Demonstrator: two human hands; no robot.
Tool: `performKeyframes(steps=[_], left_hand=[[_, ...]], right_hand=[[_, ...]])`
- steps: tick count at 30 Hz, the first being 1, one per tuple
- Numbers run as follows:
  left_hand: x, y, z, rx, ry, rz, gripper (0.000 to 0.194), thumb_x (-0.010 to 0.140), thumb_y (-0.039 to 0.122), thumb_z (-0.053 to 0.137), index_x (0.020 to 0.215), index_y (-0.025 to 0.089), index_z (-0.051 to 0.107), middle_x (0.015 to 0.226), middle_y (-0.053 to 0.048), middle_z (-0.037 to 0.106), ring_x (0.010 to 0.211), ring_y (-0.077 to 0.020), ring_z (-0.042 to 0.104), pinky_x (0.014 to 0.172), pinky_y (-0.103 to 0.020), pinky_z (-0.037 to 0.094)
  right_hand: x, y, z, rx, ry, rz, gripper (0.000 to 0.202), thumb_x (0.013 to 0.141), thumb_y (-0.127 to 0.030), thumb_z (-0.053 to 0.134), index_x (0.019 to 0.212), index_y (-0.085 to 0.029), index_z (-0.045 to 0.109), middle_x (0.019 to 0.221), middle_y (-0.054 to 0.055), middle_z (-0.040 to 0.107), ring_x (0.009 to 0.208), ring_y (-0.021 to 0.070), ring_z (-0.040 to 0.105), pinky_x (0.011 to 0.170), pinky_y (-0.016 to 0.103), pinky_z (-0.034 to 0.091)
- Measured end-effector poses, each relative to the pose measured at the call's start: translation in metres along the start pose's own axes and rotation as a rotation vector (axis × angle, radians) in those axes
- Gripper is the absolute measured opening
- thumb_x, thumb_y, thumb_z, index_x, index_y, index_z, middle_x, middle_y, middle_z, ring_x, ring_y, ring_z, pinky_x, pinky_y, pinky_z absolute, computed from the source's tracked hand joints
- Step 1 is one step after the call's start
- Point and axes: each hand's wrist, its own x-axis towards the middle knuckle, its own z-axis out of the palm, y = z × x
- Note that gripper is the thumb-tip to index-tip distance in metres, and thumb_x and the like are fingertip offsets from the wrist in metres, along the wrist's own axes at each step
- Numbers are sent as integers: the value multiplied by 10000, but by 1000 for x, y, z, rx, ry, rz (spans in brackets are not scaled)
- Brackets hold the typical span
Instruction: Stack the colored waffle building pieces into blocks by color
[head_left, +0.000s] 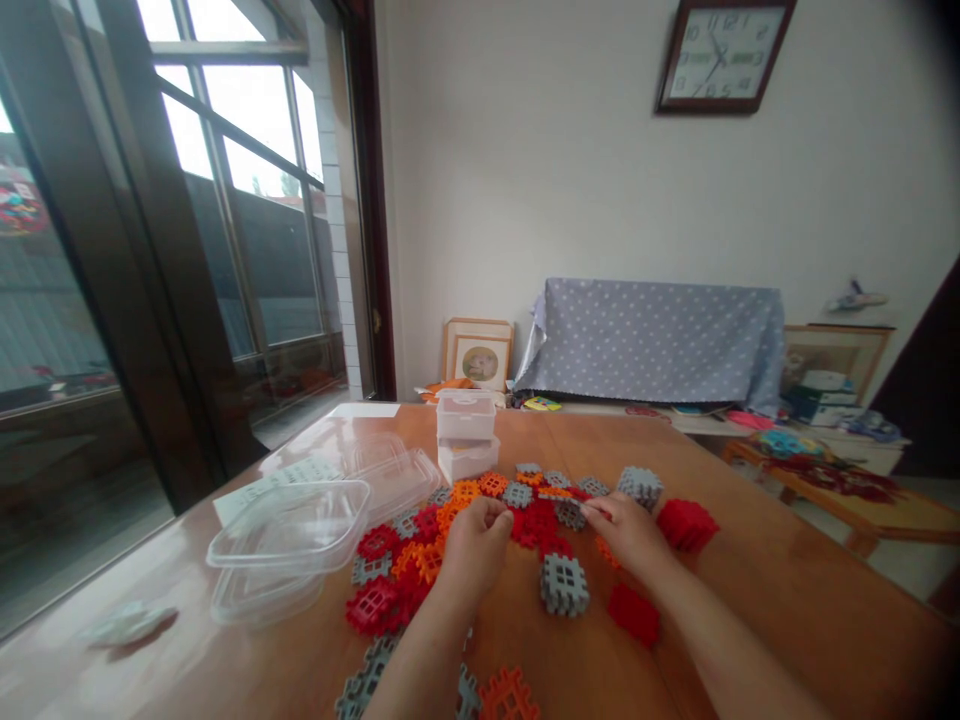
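Note:
My left hand (480,540) is over the middle of the pile, its fingers curled together; what they hold, if anything, is hidden. My right hand (619,528) pinches a thin grey piece (571,499) that extends left from its fingertips. Red, orange and grey notched plastic pieces lie around both hands, among them a red one (373,604) and an orange one (508,695). A grey stack (564,584) stands between my forearms. Another grey stack (640,485) and a red stack (687,525) are beyond my right hand, and a flat red piece (634,614) lies below it.
Clear plastic tubs (289,525) stand at the left of the wooden table (795,600), near a crumpled wrapper (129,622). Two stacked white boxes (466,418) rise behind the pieces. A low side table (892,505) is at the right.

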Motion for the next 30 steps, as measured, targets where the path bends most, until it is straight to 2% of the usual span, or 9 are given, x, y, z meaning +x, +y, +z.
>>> performKeyframes(steps=[4, 8, 12, 16, 18, 20, 24, 27, 30], left_hand=[[0, 0, 2, -25, 5, -2, 126, 791, 296, 623, 778, 175, 656, 586, 31, 553, 522, -108, 452, 548, -224, 325], [0, -4, 4, -65, 8, 0, 136, 787, 307, 642, 791, 173, 664, 613, 23, 574, 545, -114, 478, 552, -225, 329], [-1, -4, 7, -189, -18, -36, 271, 777, 364, 700, 953, 158, 682, 794, -37, 677, 687, -148, 590, 609, -234, 395], [-4, 1, 11, -318, -138, -66, 535, 761, 457, 753, 1190, 156, 642, 1016, -100, 715, 757, -158, 631, 629, -237, 420], [-4, 3, 13, -364, -184, -62, 541, 749, 479, 767, 1173, 163, 654, 974, -87, 719, 685, -130, 603, 586, -222, 394], [-4, 3, 14, -386, -194, -61, 442, 753, 490, 757, 1033, 155, 684, 836, -54, 703, 607, -104, 554, 545, -207, 364], [1, -6, 12, -392, -98, -131, 367, 775, 525, 701, 815, 170, 618, 626, 13, 606, 472, -73, 442, 465, -197, 301], [9, -16, 7, -336, 0, -198, 336, 783, 507, 675, 823, 184, 590, 596, 33, 572, 447, -80, 433, 444, -198, 297], [14, -21, 1, -206, 100, -181, 321, 761, 398, 702, 979, 176, 625, 754, -13, 646, 591, -131, 574, 537, -225, 410]], right_hand=[[-4, -3, -4, 147, 93, 33, 506, 932, -585, 419, 978, -205, 750, 924, 87, 706, 930, 273, 638, 840, 354, 445], [-11, -13, -5, 324, 102, 130, 570, 945, -639, 363, 1031, -189, 702, 764, 48, 709, 706, 237, 650, 659, 316, 457], [-20, -32, -8, 464, 55, 174, 555, 944, -660, 399, 991, -187, 686, 617, -4, 640, 551, 177, 556, 533, 263, 364], [-28, -60, -14, 693, -68, 131, 469, 942, -622, 486, 921, -193, 675, 611, -31, 599, 563, 142, 525, 558, 250, 345], [-31, -72, -16, 731, -125, 89, 443, 934, -609, 520, 901, -195, 674, 629, -35, 602, 583, 138, 536, 590, 253, 363], [-34, -80, -17, 732, -168, 70, 440, 932, -608, 529, 886, -195, 672, 619, -41, 596, 576, 132, 528, 592, 253, 361], [-35, -79, -16, 770, -182, 98, 437, 926, -610, 542, 866, -195, 661, 614, -48, 583, 561, 118, 514, 570, 242, 338], [-33, -71, -16, 840, -159, 141, 429, 913, -610, 567, 885, -193, 662, 682, -40, 613, 561, 106, 516, 558, 234, 328], [-32, -69, -18, 880, -154, 165, 432, 904, -612, 580, 916, -190, 671, 711, -27, 631, 555, 102, 512, 538, 229, 309]])
